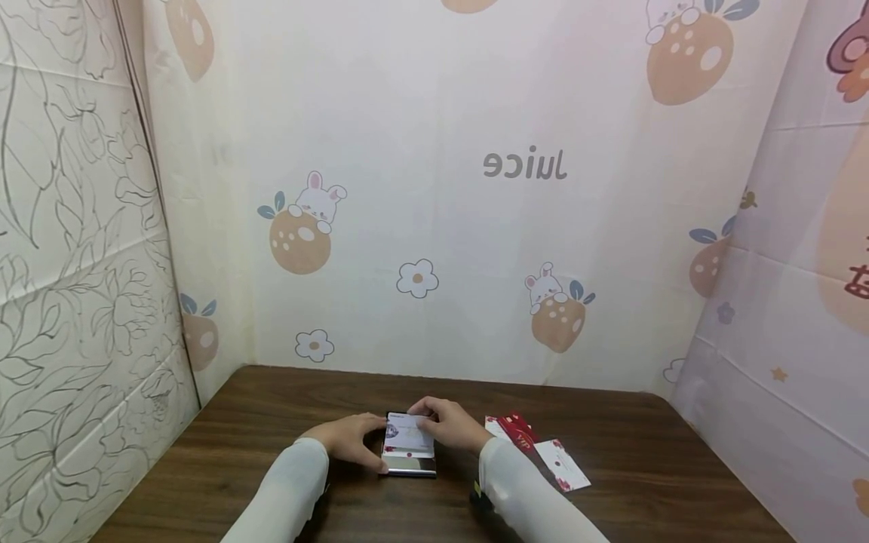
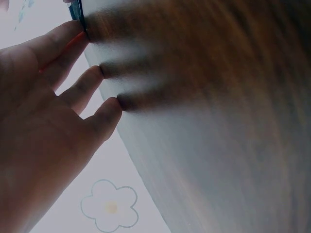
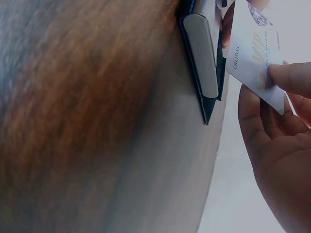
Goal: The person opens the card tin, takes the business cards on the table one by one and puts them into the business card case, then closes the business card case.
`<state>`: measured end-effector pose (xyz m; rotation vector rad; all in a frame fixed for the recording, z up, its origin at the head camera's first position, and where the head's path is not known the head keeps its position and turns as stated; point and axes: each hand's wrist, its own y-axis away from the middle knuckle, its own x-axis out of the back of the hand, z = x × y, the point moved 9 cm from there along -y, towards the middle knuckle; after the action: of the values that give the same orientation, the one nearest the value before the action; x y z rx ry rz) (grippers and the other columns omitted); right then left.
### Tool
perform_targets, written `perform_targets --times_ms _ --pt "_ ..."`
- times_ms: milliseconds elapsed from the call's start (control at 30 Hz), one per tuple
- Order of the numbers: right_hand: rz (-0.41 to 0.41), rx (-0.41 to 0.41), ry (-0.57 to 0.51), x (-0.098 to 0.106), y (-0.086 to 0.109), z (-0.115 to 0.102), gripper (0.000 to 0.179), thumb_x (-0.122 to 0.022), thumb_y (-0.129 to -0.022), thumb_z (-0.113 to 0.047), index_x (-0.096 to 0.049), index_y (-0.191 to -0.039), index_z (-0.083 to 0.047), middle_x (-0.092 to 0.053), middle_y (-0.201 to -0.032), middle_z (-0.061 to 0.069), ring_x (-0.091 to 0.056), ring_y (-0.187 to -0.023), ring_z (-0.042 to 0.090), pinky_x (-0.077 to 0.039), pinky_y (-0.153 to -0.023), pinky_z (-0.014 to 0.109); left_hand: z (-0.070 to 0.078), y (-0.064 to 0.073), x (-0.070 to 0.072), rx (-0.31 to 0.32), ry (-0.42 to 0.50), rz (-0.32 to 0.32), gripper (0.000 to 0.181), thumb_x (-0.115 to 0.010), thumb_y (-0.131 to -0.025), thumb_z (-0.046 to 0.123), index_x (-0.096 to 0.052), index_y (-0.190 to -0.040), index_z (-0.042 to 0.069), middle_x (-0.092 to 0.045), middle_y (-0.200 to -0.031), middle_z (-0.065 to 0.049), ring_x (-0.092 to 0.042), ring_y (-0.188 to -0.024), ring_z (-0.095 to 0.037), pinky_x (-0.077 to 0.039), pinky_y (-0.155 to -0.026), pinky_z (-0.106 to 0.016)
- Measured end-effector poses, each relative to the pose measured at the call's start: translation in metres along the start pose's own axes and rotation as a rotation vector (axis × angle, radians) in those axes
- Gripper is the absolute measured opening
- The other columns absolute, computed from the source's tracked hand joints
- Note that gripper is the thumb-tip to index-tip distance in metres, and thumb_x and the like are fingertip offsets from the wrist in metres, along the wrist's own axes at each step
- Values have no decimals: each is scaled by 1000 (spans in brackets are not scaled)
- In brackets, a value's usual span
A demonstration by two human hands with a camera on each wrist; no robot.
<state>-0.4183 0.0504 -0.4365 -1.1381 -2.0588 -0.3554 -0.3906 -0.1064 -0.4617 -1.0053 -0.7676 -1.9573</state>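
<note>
Between thumb and fingers, my right hand (image 1: pixel 451 424) pinches a white card (image 3: pixel 252 53) printed with gold VIP lettering. The card is held over a dark-edged card holder (image 3: pixel 201 53) with a silvery metal case, which lies on the table. Below the card, a white strip with red marks (image 1: pixel 407 454) shows above the shiny near end of the holder. My left hand (image 1: pixel 351 437) holds the holder at its left side, thumb near the front corner and index finger near the back one. In the left wrist view its other fingertips rest at the tabletop.
Right of my right hand, a red VIP card (image 1: pixel 519 435) overlaps white cards with red flowers, one white card (image 1: pixel 562 464) lying nearest the front. The brown wooden table (image 1: pixel 224 460) meets a patterned wall covering (image 1: pixel 434 324) at the back.
</note>
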Motion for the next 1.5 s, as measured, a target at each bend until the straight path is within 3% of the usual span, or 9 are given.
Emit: perform_targets --times_ms 367,733,933,1500 --pt "-20 8 26 -5 1 4 17 -62 -100 -13 -69 -113 -21 -63 -104 -7 -55 -91 16 -48 -85 39 -1 1 1 0 -8 2 87 -80 -77 49 -49 -147 9 -44 -151 -10 -40 -139 -33 -34 -110 -55" --pt "-72 -34 81 -13 4 -1 15 -69 -95 -16 -70 -110 -18 -65 -104 -6 -57 -93 14 -49 -92 46 -3 0 -2 16 -1 1 86 -80 -77 49 -49 -148 11 -43 -152 -10 -39 -140 -34 -34 -109 -57" --pt "-105 -52 96 -16 5 3 17 -71 -94 -19 -70 -112 -18 -65 -104 -6 -57 -93 13 -50 -92 43 -3 0 -1 19 -7 2 84 -80 -77 49 -50 -147 12 -44 -151 -10 -40 -139 -33 -35 -108 -57" --pt "-158 7 131 -23 10 -2 14 -71 -94 -16 -72 -108 -15 -67 -101 -9 -57 -87 6 -50 -87 35 -5 -2 -3 2 8 -4 85 -80 -78 49 -50 -147 11 -44 -151 -10 -40 -139 -33 -34 -109 -58"
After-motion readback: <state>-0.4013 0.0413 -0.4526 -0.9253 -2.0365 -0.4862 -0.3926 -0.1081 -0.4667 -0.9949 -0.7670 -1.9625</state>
